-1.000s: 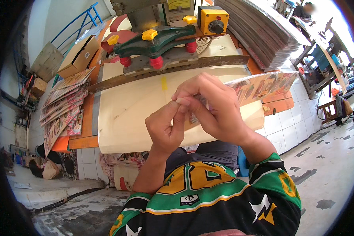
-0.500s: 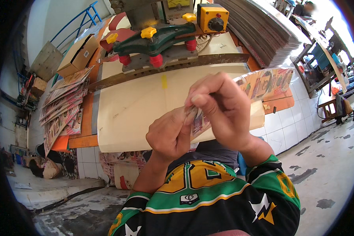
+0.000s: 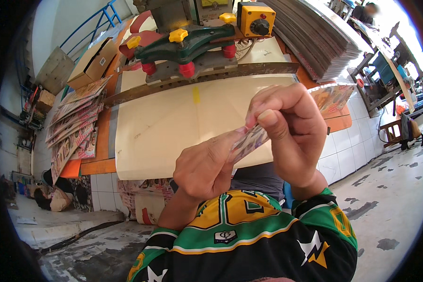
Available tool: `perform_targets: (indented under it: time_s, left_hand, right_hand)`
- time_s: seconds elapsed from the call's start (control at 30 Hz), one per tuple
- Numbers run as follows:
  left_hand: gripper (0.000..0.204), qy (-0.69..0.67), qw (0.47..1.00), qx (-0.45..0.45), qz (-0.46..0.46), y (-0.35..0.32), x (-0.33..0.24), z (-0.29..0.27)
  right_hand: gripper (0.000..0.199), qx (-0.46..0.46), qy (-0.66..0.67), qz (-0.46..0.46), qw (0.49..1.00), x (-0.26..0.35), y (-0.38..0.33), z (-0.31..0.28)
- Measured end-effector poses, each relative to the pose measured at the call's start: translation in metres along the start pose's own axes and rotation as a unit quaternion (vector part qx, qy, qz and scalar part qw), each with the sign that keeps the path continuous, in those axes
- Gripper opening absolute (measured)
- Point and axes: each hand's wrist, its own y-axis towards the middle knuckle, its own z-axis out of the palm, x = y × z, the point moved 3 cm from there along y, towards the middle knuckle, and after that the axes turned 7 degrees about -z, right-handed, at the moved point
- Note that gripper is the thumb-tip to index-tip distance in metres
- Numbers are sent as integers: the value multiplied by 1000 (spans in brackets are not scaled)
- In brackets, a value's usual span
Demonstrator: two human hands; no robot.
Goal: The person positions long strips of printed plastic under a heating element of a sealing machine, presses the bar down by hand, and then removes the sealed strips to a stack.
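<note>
A thin printed sheet or flat pouch [image 3: 251, 144], brownish with coloured pictures, is held up in front of me above the table. My left hand [image 3: 206, 165] is closed on it near one corner, thumb and fingers pressed together. My right hand [image 3: 293, 134] pinches the same edge between thumb and fingertips, close to the left fingertips. The far end of the sheet sticks out past the right hand, and its middle is hidden behind that hand. Below both hands lies a cream-coloured sheet [image 3: 164, 127] covering the worktable, with a short yellow strip [image 3: 196, 95] on it.
Beyond the cream sheet stands a press with a green arm [image 3: 188, 47], yellow knobs and red feet, over a long metal bar [image 3: 150, 89]. A yellow control box [image 3: 255, 19] and a tall stack of sheets [image 3: 310, 40] stand right. Printed packs [image 3: 77, 124] and a cardboard box [image 3: 91, 63] are left.
My right hand has moved right and slightly up along the sheet's edge, carrying the far end with it. The fingertips are now farther apart, and more of the sheet shows between my hands.
</note>
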Motion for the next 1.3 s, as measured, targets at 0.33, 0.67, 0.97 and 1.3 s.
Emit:
perform_targets:
  time_s: [0.33, 0.67, 0.97, 1.3]
  left_hand:
    - [28, -147, 974, -101, -136, -62, 63, -47]
    - [37, -227, 891, -296, -258, -120, 214, -235]
    - [40, -202, 890, -252, -323, -166, 307, -328]
    - [41, -189, 871, -314, -327, -145, 287, -301]
  right_hand:
    - [18, -288, -337, -155, 883, -19, 52, -143]
    - [35, -402, -552, 48, 729, -62, 9, -415]
    - [29, -453, -587, 58, 669, -42, -48, -563]
    - [44, 113, -370, 190, 902, -56, -4, -261]
